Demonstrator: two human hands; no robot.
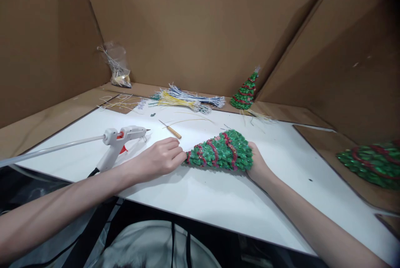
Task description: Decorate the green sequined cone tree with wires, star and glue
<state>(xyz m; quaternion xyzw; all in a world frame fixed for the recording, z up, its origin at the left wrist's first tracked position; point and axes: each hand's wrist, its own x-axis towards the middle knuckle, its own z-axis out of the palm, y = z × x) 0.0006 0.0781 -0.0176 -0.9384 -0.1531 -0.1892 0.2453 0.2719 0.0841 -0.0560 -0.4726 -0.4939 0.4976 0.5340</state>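
A small green glittery Christmas tree (218, 153) with red garland lies on its side just over the white board, its tip to the left. At that tip, the curled fingers of my left hand (165, 156) pinch the end. My right hand (256, 162) grips the wide base from the right, most of its fingers hidden behind or inside it. Left of my left hand is a white glue gun (120, 139) with a red trigger and a long glue stick in its back. A wooden-handled awl (173, 131) lies beyond my hands.
Bundles of yellow wires (175, 100) and blue-white wires (200, 96) lie at the back. A second tree (245, 93) stands at the back right; another tree (371, 164) lies at far right. A clear plastic bag (118, 66) leans in the left corner. Cardboard walls (175, 31) enclose the table.
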